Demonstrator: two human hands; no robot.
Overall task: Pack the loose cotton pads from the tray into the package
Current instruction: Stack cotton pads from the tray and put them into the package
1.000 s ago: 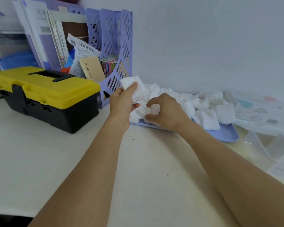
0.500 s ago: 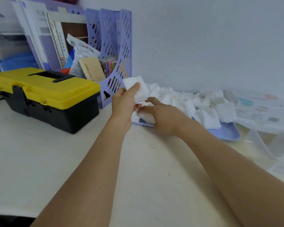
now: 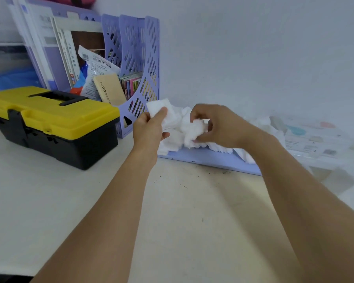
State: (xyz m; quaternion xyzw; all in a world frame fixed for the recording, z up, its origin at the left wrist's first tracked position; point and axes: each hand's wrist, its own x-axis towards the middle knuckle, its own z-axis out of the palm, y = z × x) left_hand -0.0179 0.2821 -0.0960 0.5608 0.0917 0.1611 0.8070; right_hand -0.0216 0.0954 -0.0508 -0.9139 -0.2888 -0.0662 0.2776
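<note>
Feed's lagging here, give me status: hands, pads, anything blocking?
Left hand grips a flat stack of pads. Right hand pinches a crumpled pad above the tray. Package lies right of tray, nothing packed yet. Path unobstructed.

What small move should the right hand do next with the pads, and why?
Probably carry its pad over onto the stack in the left hand. The right hand already pinches a crumpled cotton pad above the tray, while the left holds flat pads beside it, so joining them looks nearest.

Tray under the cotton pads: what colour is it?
Light purple-blue; the tray shows along its near rim in the head view, below the pads.
</note>
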